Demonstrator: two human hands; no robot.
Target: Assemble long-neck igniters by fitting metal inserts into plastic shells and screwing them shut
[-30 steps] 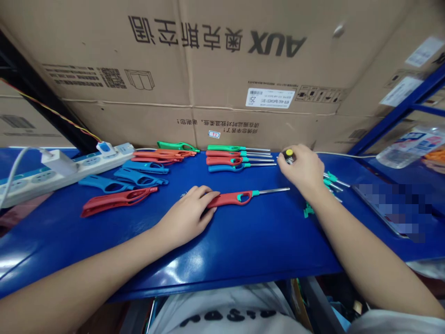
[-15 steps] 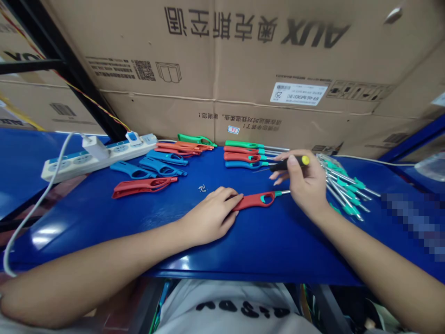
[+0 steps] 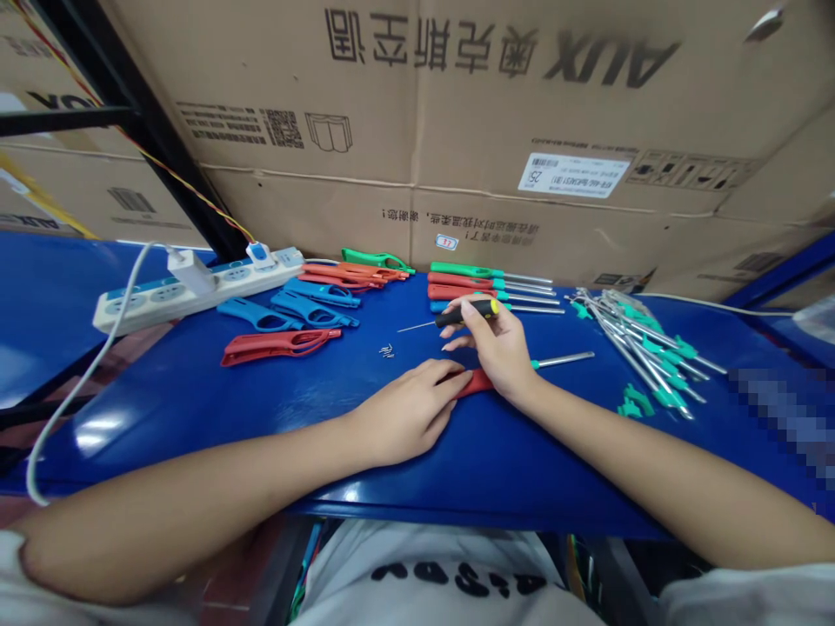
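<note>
Gripping screwdriver (image 3: 449, 317), right hand (image 3: 502, 348); left hand (image 3: 405, 413) pinning probable lighter (image 3: 478, 382).

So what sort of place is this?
Probably a small workshop bench: a screwdriver in the right hand, loose plastic handles and a pile of metal rods on the blue table.

Screwdriver (image 3: 464, 314) in right hand (image 3: 501, 346)

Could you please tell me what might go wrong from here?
The small screws lie loose on the blue table near the left hand, so a nudge could scatter them. The screwdriver in the right hand has a thin, bare shaft; a slip might jab the left hand, which holds the red handle close by.
</note>
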